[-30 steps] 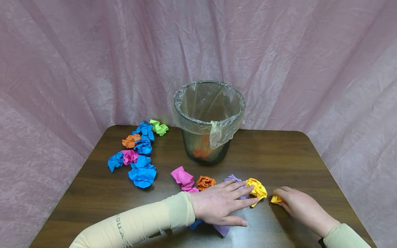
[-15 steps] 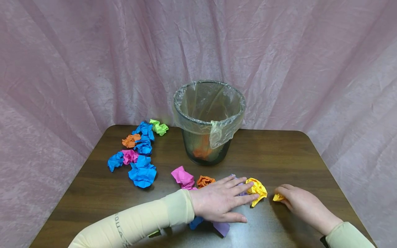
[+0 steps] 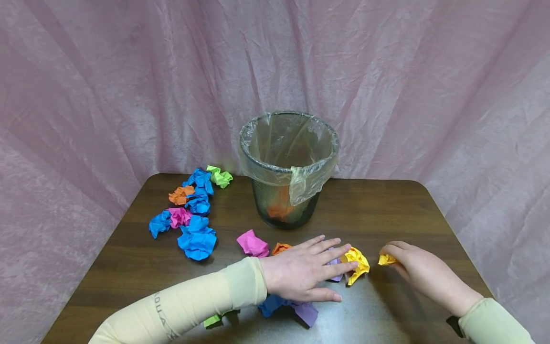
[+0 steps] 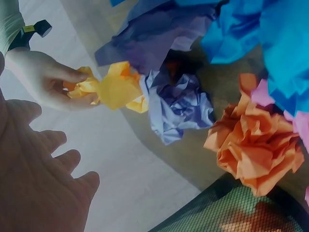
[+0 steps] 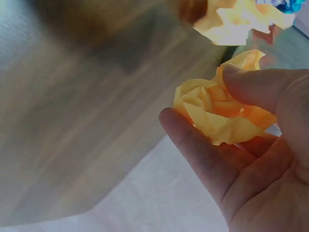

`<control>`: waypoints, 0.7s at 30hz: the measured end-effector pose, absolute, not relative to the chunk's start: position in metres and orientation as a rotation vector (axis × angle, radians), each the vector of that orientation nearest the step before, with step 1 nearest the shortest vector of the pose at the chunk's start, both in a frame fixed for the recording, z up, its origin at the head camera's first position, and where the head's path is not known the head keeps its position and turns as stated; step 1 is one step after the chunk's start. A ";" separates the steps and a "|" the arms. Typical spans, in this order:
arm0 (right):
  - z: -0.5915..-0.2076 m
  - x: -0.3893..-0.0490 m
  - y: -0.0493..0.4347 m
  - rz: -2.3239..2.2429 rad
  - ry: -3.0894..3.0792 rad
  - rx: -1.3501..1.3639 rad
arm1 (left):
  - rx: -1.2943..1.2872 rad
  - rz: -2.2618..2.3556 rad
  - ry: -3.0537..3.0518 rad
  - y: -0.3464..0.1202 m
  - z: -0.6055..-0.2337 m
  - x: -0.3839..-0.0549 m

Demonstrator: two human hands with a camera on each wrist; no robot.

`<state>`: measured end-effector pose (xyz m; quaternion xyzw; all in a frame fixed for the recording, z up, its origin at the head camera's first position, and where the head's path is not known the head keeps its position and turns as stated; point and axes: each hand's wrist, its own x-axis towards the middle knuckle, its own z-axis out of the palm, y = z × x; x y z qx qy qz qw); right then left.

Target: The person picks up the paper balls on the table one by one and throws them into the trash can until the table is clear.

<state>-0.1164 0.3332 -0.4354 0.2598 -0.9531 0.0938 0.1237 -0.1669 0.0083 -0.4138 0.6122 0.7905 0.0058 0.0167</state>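
Note:
My right hand (image 3: 423,272) holds a crumpled yellow paper ball (image 5: 222,106) between thumb and fingers, at the right of the table in the head view. My left hand (image 3: 305,272) is spread with its fingers straight, over the near paper balls. Its fingertips overlap a lilac paper ball (image 4: 178,104) and a second yellow paper ball (image 3: 357,267) in the head view. Partly covered by that hand are an orange paper ball (image 4: 256,145), a blue one (image 3: 271,306) and a purple one (image 3: 306,313). A pink paper ball (image 3: 252,243) lies just beyond the left wrist.
A black mesh wastebasket (image 3: 262,203) with a clear liner stands at the back middle, orange paper showing through its wall. Several blue paper balls (image 3: 196,239), with orange, pink and green ones among them, lie at the table's left. A pink curtain (image 3: 386,86) hangs behind.
My right hand has risen a little in the head view with the yellow paper ball in its grip. The left hand has shifted slightly up, showing more of the blue paper below it.

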 end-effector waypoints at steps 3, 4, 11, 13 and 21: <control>-0.427 -0.119 0.332 0.270 -2.741 0.786 | 1.910 0.029 2.472 0.007 -0.409 -0.168; -0.424 -0.121 0.332 0.261 -2.735 0.788 | 1.913 0.030 2.476 0.007 -0.407 -0.168; -0.402 -0.130 0.330 0.253 -2.686 0.817 | 1.909 0.020 2.508 -0.002 -0.400 -0.172; -0.396 -0.132 0.329 0.253 -2.674 0.827 | 1.913 0.029 2.527 -0.007 -0.399 -0.173; -0.367 -0.143 0.322 0.247 -2.626 0.873 | 1.902 0.095 2.562 -0.028 -0.378 -0.175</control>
